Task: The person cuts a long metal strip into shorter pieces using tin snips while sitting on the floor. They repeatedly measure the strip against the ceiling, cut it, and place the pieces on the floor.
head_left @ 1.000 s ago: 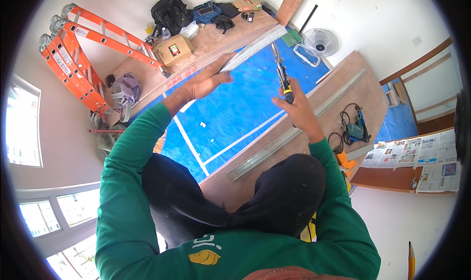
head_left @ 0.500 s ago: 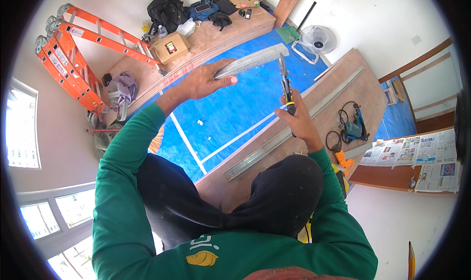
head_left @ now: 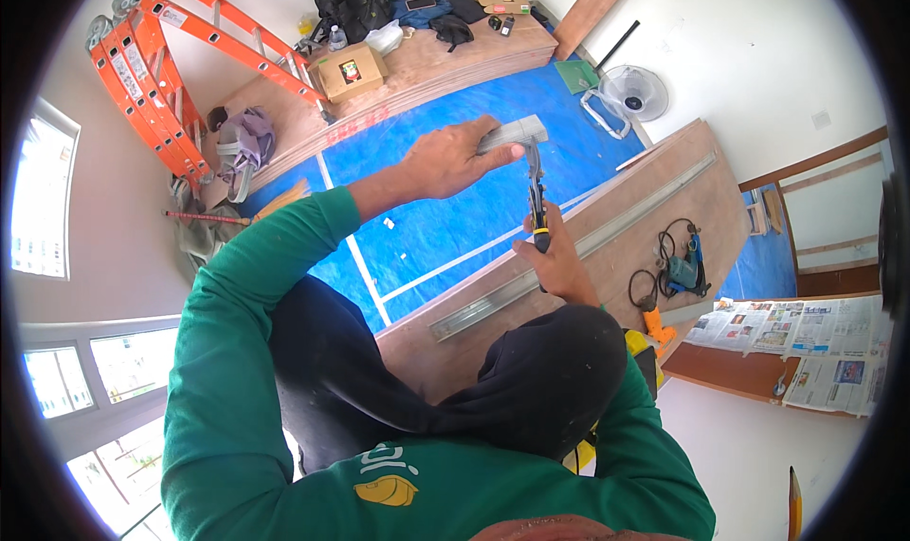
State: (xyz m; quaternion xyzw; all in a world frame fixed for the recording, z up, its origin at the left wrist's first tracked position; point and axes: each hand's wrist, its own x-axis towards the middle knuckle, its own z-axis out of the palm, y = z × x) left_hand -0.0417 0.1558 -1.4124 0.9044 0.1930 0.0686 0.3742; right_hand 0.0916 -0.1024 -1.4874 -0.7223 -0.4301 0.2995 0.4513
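Observation:
My left hand (head_left: pixel 455 157) is closed around a bundle of thin grey metal strips (head_left: pixel 517 133), whose near end sticks out past the fingers to the right. In my right hand (head_left: pixel 557 261) are tin snips (head_left: pixel 536 204) with black and yellow handles, held upright. The jaws of the snips meet the protruding end of the strips; whether they bite into the metal I cannot tell. Both hands are raised in front of me, over the blue floor sheet (head_left: pixel 427 228).
Before my knees lies a plywood stack (head_left: pixel 417 361) with a long metal channel (head_left: pixel 483 306) and a corded drill (head_left: pixel 681 271). An orange ladder (head_left: pixel 152 95) stands at the left. A cardboard box (head_left: pixel 349 73) and bags rest on boards behind; a fan (head_left: pixel 633 91) is farther right.
The metal strips now look foreshortened, with their end turned toward the snips. My left hand has shifted right, and the snips have moved slightly left and down. The whole view has tilted a little.

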